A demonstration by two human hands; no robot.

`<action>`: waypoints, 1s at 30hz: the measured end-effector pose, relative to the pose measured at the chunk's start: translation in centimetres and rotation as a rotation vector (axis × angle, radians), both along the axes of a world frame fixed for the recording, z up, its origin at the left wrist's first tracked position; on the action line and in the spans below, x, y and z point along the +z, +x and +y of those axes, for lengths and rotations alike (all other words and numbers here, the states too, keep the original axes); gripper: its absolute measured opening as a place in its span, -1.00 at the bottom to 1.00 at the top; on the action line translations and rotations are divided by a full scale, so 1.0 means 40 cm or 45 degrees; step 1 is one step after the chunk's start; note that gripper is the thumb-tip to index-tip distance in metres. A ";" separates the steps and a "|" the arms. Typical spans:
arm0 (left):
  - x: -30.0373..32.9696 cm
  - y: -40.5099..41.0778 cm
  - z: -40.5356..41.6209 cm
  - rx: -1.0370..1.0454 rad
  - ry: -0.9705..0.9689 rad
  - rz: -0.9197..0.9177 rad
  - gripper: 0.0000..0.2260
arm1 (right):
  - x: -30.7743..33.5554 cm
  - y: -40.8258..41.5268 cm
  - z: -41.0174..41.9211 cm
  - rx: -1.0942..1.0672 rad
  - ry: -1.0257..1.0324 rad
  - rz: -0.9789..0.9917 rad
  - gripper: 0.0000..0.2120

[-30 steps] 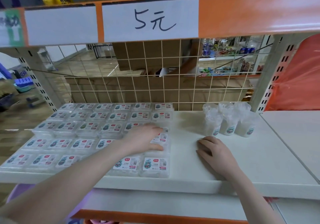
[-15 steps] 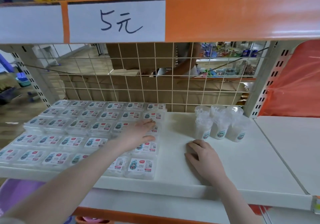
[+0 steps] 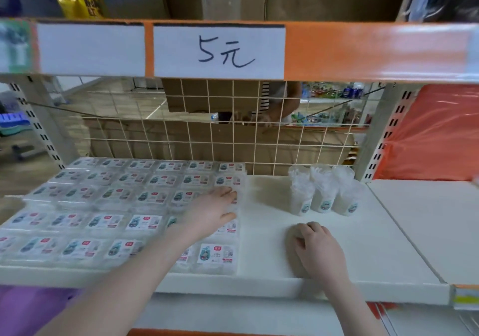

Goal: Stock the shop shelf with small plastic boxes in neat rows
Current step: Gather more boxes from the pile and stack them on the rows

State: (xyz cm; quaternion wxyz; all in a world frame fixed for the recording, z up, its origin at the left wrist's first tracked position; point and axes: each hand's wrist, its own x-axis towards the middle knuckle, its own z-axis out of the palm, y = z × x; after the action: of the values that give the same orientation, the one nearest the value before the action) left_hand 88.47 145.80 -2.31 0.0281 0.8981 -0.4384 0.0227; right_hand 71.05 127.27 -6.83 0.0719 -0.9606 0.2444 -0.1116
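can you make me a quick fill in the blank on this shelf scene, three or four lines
1. The white price label on the orange shelf edge reads ____ 元.
2. The left hand lies flat on the small clear plastic boxes, which sit in neat ____.
3. Near the wire grid back stand ____ clear plastic cups.
4. The right hand rests on the ____ shelf board.

Missing words: 5; rows; three; white
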 end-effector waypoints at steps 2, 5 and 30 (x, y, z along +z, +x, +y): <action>0.007 -0.018 0.002 -0.025 -0.066 -0.021 -0.51 | 0.006 -0.026 0.012 -0.113 0.007 0.013 -0.68; 0.002 -0.064 0.008 -0.101 -0.170 0.031 -0.49 | 0.013 -0.074 0.039 -0.291 0.032 -0.006 -0.66; 0.029 -0.594 -0.455 -0.595 -0.323 0.268 -0.35 | 0.090 -0.708 -0.133 -1.055 -0.080 -0.326 -0.58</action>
State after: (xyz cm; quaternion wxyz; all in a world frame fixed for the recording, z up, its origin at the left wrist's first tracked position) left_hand 64.71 127.59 -1.17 0.1902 0.7593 -0.6219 -0.0231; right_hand 42.72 121.96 -3.23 0.0217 -0.7615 0.5947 -0.2567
